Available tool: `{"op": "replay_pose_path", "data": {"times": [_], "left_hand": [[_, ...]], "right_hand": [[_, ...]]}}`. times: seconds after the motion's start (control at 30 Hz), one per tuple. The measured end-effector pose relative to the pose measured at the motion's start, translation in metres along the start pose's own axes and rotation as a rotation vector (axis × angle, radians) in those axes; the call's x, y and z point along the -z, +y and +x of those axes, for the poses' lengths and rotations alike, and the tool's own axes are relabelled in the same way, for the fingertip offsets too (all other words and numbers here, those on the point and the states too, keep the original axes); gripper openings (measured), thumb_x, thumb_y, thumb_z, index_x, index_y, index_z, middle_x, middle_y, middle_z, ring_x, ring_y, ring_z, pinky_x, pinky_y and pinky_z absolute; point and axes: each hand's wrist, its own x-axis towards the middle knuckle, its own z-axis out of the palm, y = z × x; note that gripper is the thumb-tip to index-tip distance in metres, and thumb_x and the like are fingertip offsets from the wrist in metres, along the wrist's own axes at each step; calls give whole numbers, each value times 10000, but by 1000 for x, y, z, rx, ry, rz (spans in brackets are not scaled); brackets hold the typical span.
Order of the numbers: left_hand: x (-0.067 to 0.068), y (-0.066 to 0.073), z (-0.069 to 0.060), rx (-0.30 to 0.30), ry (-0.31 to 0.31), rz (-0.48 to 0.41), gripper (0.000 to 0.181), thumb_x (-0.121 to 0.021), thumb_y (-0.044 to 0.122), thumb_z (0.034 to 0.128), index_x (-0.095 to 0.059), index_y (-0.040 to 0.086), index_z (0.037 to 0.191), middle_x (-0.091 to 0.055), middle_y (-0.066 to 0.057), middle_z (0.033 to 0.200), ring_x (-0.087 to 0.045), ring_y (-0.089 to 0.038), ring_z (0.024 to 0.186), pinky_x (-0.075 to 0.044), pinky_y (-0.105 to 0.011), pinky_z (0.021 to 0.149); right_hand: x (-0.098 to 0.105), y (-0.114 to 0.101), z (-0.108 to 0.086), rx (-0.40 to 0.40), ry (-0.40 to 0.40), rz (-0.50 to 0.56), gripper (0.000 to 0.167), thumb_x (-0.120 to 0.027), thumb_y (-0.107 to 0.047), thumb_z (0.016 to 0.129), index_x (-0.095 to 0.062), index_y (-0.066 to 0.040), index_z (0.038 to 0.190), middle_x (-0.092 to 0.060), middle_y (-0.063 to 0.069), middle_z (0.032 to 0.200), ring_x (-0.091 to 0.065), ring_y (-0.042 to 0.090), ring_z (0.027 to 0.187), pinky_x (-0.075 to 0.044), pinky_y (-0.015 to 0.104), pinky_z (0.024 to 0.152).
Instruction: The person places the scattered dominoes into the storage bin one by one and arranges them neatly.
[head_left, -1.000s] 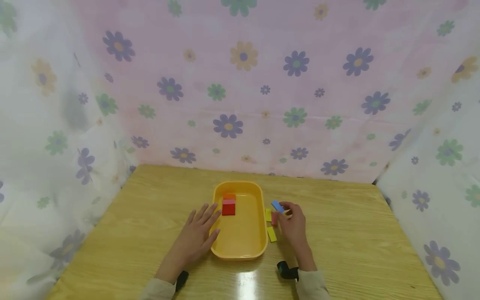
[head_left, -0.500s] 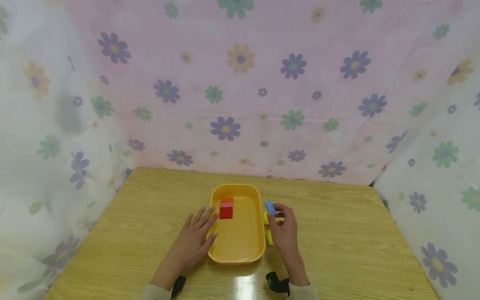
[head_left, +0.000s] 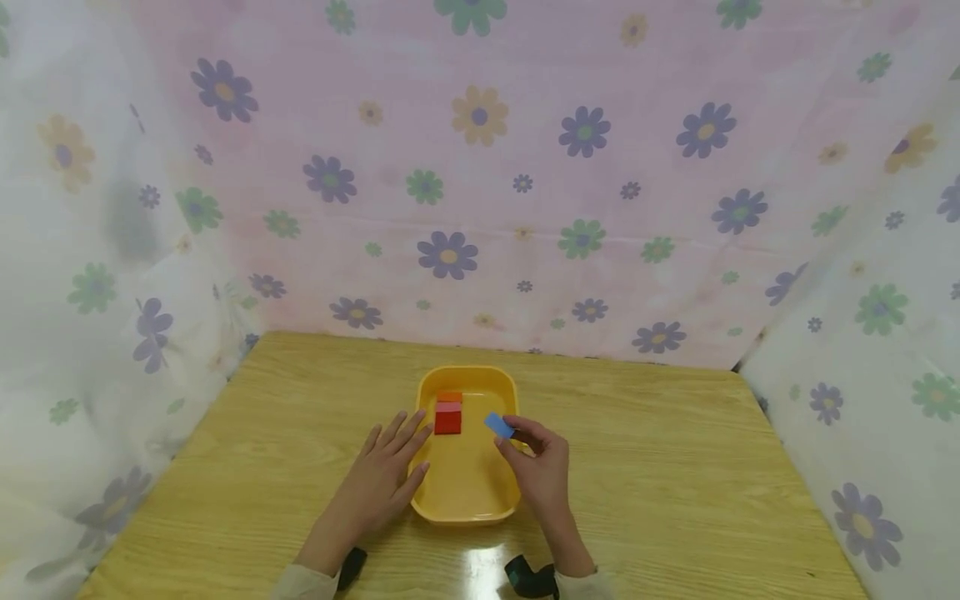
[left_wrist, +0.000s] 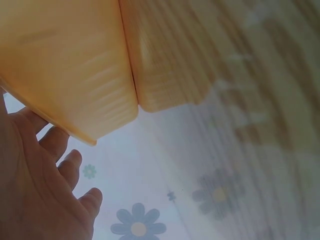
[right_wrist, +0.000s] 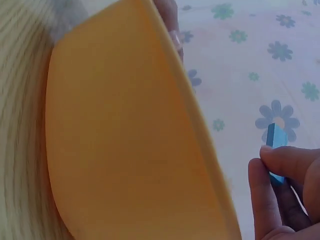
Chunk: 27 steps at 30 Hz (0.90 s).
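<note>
- Flower-printed sheeting closes off the far side of the workspace: pinkish at the back, whiter at both sides, with purple, green and orange blooms.
- Work surface: wood-grain table, with a bright light reflection just in front of the tray.
- Yellow-orange tray, rounded corners, standing on the table between the two hands.
- Tray contents, far left part: a red block with a pink band along its far edge (separate piece or the same block's top, cannot tell), and an orange block directly beyond that.
- Blue block: held up over the right part of the tray, apart from the red block; its long side lies slantwise in the head view.
- Grip, right hand: thumb and finger pinch the blue block by its near end; the right wrist view shows the same pinch past the tray's rim.
- Grip, left hand: fingers spread, pinching nothing, fingertips at the tray's left rim; exact contact points cannot be told.
- Both wrists: pale sleeves, and a black device beside the right one.
</note>
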Motion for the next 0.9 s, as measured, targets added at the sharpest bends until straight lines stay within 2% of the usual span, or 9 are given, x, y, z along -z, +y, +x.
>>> {"op": "replay_pose_path", "data": {"times": [0.13,0.3,0.4,0.57,0.73,0.9], "left_hand": [[1,0,1,6,-7,-2,534,-598,287,1021,-508,78,1504,-397,-98,1618,-344,-404,1491,-257,-680,1167],[1,1,1,16,-13,-11,532,-611,281,1015,-517,77,1497,-394,-96,1619,-338,-406,1493,-256,-679,1170],[0,0,0,15,-11,-5,530,-611,282,1014,-521,75,1494,-396,-96,1618,-342,-411,1490,-264,-680,1166],[0,-1,0,12,-13,2,534,-612,276,1015,-511,77,1501,-390,-98,1621,-339,-409,1491,-265,-679,1166],[2,-1,-1,17,-14,-1,532,-615,282,1013,-520,79,1495,-394,-95,1619,-340,-408,1491,-268,-679,1165],[1,-1,0,13,-17,-14,528,-604,291,1020,-518,85,1499,-394,-93,1619,-340,-410,1491,-264,-681,1166]], "right_hand": [[-7,-1,-3,-7,-10,87,280,-786,124,795,-751,98,1072,-732,272,1072,-732,135,877,-610,234,739],[-16,-2,-6,-100,-38,208,316,-722,159,838,-686,170,1152,-707,300,1087,-723,110,850,-625,290,725],[-20,-3,-6,-138,-31,230,316,-698,150,865,-679,162,1180,-708,280,1114,-718,93,861,-625,290,731],[-28,-5,-4,-147,-6,271,251,-675,102,912,-690,164,1155,-725,245,1119,-729,103,892,-623,285,742],[-34,-8,3,-212,1,254,252,-741,6,902,-718,122,1125,-751,146,1036,-721,119,822,-624,276,718],[-35,-12,11,-221,-17,154,250,-781,-50,884,-738,69,1100,-746,139,1049,-696,143,834,-617,251,681]]}}
